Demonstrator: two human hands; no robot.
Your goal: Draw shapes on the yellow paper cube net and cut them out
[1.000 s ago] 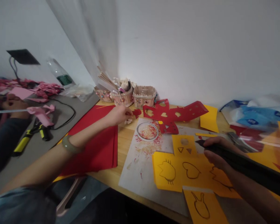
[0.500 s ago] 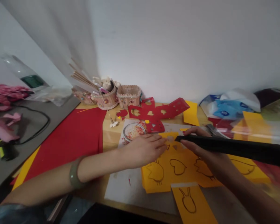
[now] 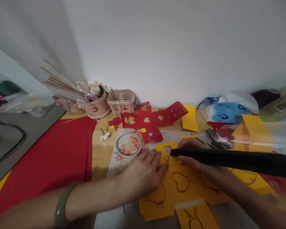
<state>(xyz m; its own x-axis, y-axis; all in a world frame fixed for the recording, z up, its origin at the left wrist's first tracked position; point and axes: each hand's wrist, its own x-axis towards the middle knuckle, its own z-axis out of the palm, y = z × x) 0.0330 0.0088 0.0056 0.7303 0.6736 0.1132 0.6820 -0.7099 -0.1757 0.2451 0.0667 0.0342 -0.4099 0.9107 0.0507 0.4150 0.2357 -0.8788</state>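
Note:
A yellow cross-shaped paper (image 3: 181, 197) lies on a grey-white board (image 3: 109, 206). Outlines of a heart, a triangle and animals are drawn on it, and a hole is cut near its top. My left hand (image 3: 143, 171) rests palm down along the paper's left side, fingers spread and slightly bent. At the upper part, my right hand (image 3: 195, 156) pinches a long black tool (image 3: 228, 160). Its dark end points left near the triangle; its exact kind cannot be made out. A smaller yellow paper with a rabbit outline (image 3: 195, 216) overlaps the bottom.
A round dish (image 3: 128, 144) of red and yellow scraps stands on the board. Behind are a cut red paper (image 3: 154, 119) and decorated baskets (image 3: 122, 101). Red sheets (image 3: 50, 152) lie left. A blue-white packet (image 3: 228, 108) and a metal tool (image 3: 218, 140) are right.
The view has shifted, so most things sit farther left. My left hand has slid down the yellow paper, uncovering more of its top left. The right hand keeps its hold on the black tool.

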